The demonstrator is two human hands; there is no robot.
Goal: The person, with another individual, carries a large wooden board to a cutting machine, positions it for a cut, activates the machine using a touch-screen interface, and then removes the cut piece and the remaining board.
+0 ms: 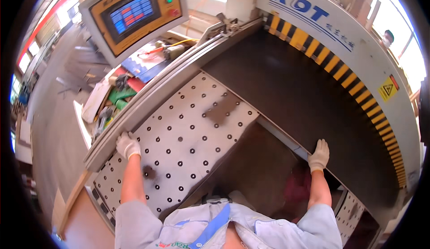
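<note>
Beneath a striped machine beam (360,65), a broad, flat, dark brown panel (277,79).

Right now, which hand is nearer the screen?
Left. In the picture, the left hand is below the screen, by the rail; the right hand is farther right, at the dark panel.

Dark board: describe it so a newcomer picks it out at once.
Find the white beam with yellow-and-black stripes, upper right. Along the stripes lies the dark board, with the gloved right hand at its near edge. Unlike the pale, dotted table, it is plain.
</note>
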